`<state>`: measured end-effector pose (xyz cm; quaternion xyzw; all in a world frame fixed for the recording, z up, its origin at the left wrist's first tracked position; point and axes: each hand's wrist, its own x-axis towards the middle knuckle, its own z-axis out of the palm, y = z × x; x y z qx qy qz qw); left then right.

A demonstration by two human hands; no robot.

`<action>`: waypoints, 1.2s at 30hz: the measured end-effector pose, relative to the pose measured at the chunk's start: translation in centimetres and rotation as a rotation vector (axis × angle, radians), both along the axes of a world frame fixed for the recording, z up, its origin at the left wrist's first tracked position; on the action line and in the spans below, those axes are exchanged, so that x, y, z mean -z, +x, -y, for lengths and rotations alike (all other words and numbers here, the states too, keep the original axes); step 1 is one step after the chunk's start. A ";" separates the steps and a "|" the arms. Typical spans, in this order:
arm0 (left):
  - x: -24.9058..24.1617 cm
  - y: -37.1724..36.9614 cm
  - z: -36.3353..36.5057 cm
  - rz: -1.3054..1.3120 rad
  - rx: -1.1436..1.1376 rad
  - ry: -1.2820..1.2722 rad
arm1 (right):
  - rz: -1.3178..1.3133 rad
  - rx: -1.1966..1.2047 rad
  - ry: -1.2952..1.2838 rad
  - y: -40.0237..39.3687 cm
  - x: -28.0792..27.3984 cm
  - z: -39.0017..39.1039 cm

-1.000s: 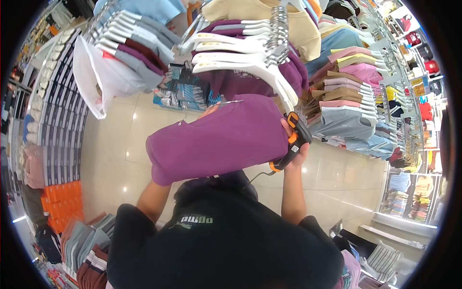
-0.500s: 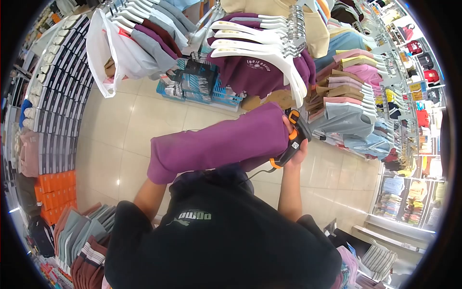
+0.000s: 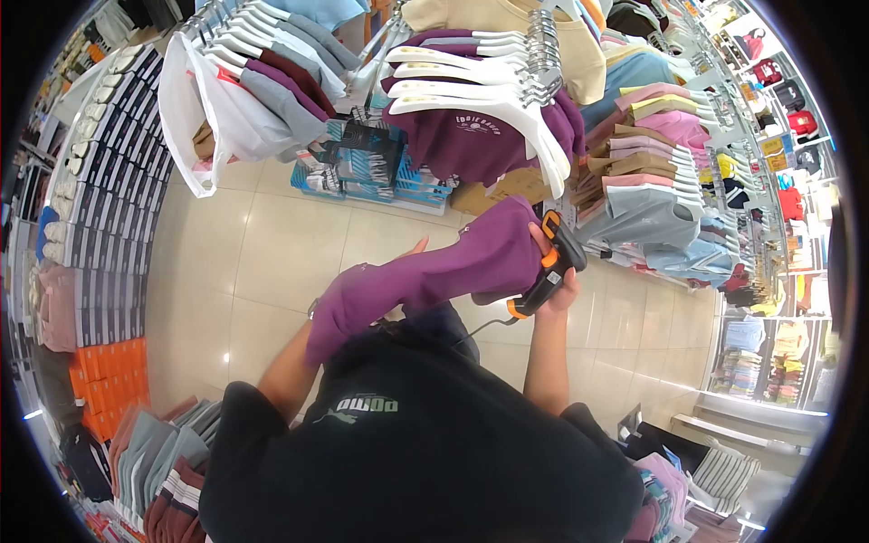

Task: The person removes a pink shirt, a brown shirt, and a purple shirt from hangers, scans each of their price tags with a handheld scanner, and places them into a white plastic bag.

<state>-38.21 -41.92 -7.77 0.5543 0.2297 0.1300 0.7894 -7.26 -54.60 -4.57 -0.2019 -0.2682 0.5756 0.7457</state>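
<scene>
A purple garment (image 3: 425, 271) stretches across in front of my chest, its cloth draped over my left forearm. My left hand (image 3: 417, 246) is mostly hidden beneath it; a few stretched-out fingertips show past the far edge. In my right hand (image 3: 565, 291) is a black and orange barcode scanner (image 3: 561, 258), with the fingers wrapped round its handle. The garment's right end lies against the scanner and those fingers; whether they also pinch the cloth is hard to tell. A thin cable (image 3: 484, 328) runs from the scanner's lower end toward my body.
Ahead hangs a rack of purple shirts (image 3: 453, 145) on white hangers (image 3: 462, 90). A white plastic bag (image 3: 195, 118) hangs at the left. More shirts (image 3: 647, 213) line the right. Stacked boxes (image 3: 113, 217) and orange boxes (image 3: 113, 371) stand along the left, beside the tiled floor (image 3: 272, 235).
The garment's left part has bunched and narrowed, sliding off toward my body. My left fingertips and wrist now show beyond it. The right hand with the scanner stays nearly in place.
</scene>
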 end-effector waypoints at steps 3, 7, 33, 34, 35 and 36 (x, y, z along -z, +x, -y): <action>-1.2 -2.5 0.2 0.038 0.031 -0.163 | 0.032 0.012 -0.017 0.7 0.3 0.4; -2.7 -4.8 -1.7 0.057 0.068 -0.096 | 0.121 -0.037 -0.072 1.2 -0.9 0.6; -1.6 -3.2 -2.4 0.079 -0.014 -0.118 | 0.364 0.024 -0.291 -1.2 -4.7 -0.1; -1.5 -3.5 -1.9 0.071 -0.006 -0.128 | 0.346 0.022 -0.268 -1.2 -4.5 -0.1; -1.5 -3.5 -1.7 0.072 0.001 -0.129 | 0.328 0.019 -0.246 -1.3 -4.2 -0.1; -1.5 -3.6 -1.4 0.069 0.009 -0.132 | 0.311 0.015 -0.225 -1.4 -3.8 -0.1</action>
